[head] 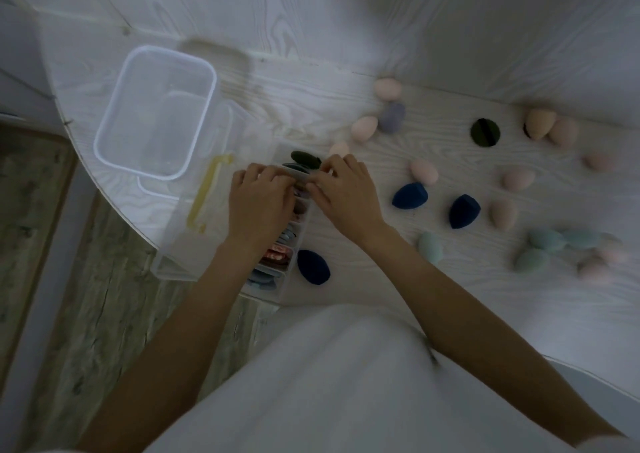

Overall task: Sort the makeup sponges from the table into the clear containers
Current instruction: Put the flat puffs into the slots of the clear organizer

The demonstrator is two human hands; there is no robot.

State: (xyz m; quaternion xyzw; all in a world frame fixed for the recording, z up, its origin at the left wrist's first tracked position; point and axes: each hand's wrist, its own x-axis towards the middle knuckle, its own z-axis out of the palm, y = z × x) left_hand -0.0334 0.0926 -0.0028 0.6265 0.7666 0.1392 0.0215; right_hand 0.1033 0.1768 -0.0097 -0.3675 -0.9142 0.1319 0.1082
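Head view. At frame centre, the left hand [258,194] and right hand [341,189] meet over a narrow clear divided container [298,234], fingers curled onto a pale flat piece [300,173] at its upper end; whether it is a sponge or a divider cannot be told. The compartments hold flat sponges, a dark green sponge [305,160] uppermost. Left of it stand a clear box with a yellow handle [204,196] and an open rectangular clear container [156,109]. On the white desk [311,54], loose egg-shaped sponges lie scattered to the right: navy sponge [313,267] just beside the divided container, another navy sponge [409,194] and a pink sponge [424,171] farther right.
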